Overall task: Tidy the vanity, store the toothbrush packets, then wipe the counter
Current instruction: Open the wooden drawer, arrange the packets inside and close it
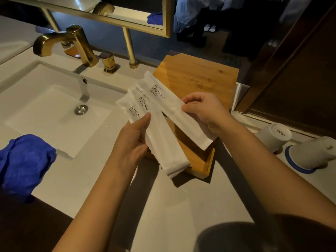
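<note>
Both forearms reach forward over the counter (172,197): left hand (133,142) fingers clamped on two toothbrush packets (156,135), right hand (205,110) pinching a third packet (174,108) above the wooden tray (200,77).

Toothbrush packets (160,113) in grip: white, black lettering. Wooden tray (198,77) under grip: honey-brown, darker grain specks. Table (172,206): off-white. Cloth (23,162) left of grip: deep blue. Faucet (72,42) beyond grip: brushed gold. Cups (276,137) right of grip: white; nearest has blue rim band.
</note>
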